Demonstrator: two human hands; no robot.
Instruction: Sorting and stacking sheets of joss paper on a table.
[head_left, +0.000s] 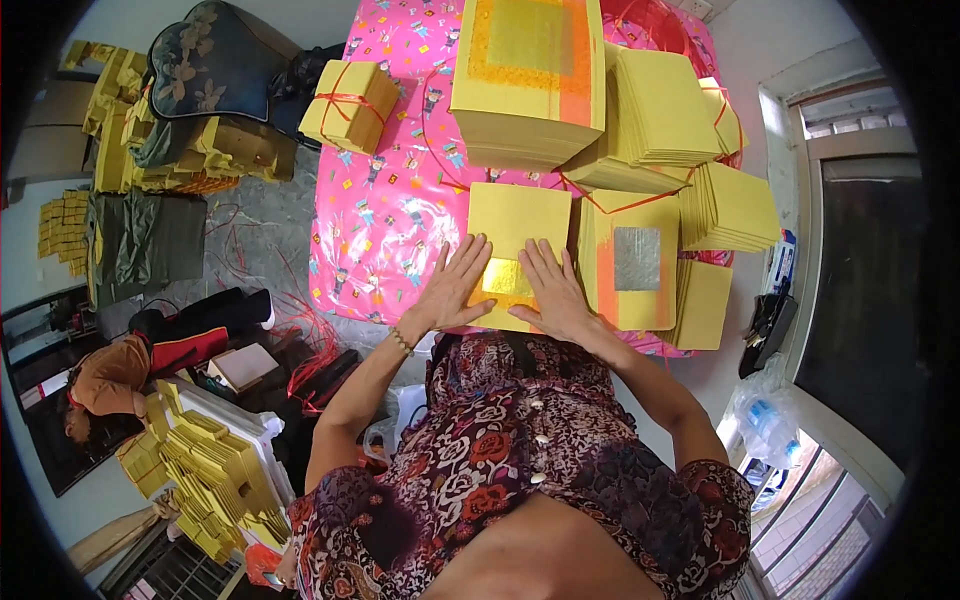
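Observation:
In front of me lies a yellow paper sheet (520,215), its far part folded over toward me so that a strip of its gold foil square (508,275) shows at the near end. My left hand (457,283) rests flat on its left side, fingers stretched out. On the right side my right hand (552,290) presses down, also flat with fingers spread. Neither hand grips anything. Just right of my right hand is a stack of yellow papers (610,230) with a silver foil square and orange edging. Whether more sheets lie under the folded one, I cannot tell.
A tall stack of foil-faced paper (527,130) stands behind the sheet. Folded yellow bundles (670,105) fill the table's right side. A bundle tied with red string (350,105) sits at the far left of the pink patterned tablecloth (370,240). More yellow bundles (210,470) are piled lower left.

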